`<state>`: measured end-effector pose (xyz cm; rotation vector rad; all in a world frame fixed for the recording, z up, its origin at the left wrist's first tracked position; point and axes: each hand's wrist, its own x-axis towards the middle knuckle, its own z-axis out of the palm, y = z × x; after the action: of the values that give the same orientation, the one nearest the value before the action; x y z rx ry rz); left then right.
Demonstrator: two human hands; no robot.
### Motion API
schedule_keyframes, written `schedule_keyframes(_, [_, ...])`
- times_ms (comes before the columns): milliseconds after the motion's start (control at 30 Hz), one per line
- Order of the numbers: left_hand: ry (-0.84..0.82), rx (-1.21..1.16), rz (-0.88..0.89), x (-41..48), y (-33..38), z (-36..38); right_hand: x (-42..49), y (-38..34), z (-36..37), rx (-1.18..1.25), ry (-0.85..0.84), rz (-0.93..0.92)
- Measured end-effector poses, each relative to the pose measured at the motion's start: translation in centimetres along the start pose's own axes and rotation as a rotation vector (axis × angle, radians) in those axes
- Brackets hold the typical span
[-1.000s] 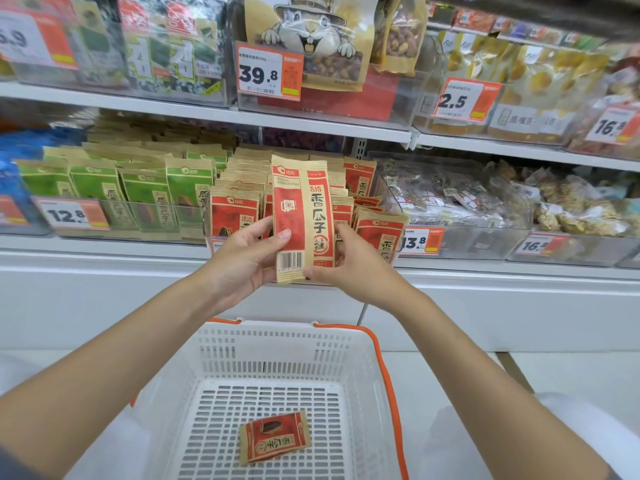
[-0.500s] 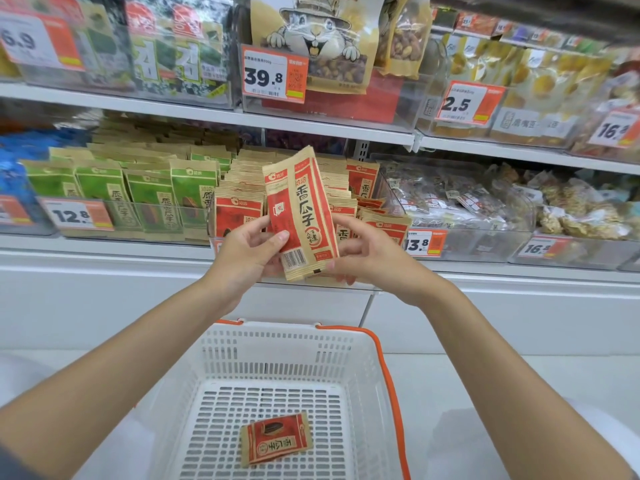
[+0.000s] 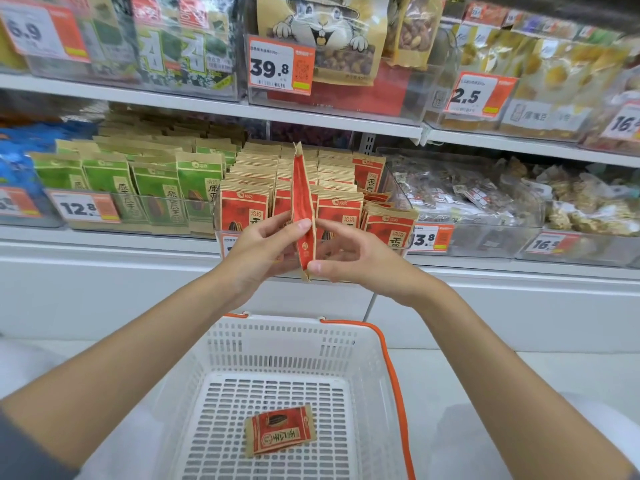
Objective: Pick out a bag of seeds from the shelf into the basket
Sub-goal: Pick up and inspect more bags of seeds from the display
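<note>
A red and tan bag of seeds [image 3: 302, 199] stands upright and edge-on to me in front of the shelf. My left hand [image 3: 259, 250] holds its left side, thumb pressed on the red face. My right hand [image 3: 349, 255] pinches its lower right edge with thumb and fingers. Behind it, a clear bin [image 3: 398, 188] holds several rows of the same red bags [image 3: 244, 207]. Below my arms sits a white basket [image 3: 284, 336] with an orange handle. One red seed bag [image 3: 280, 430] lies flat on the basket floor.
Green seed bags [image 3: 156, 192] fill the bin to the left. Clear bins of wrapped snacks [image 3: 464, 195] stand to the right. The upper shelf [image 3: 346, 121] carries nut and seaweed packs behind price tags. A white base panel [image 3: 104, 289] runs below the shelf.
The held bag has turned from face-on to edge-on between my hands. My right hand came forward from behind the bag to pinch its lower edge.
</note>
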<state>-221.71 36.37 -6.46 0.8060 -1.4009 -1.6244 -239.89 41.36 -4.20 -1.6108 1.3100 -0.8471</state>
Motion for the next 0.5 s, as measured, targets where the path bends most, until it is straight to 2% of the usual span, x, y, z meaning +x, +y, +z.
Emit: schedule_keyframes(500, [-0.075, -0.023, 0.019, -0.03, -0.1, -0.44, -0.18, 0.19, -0.75, -0.023, -0.077, 0.001])
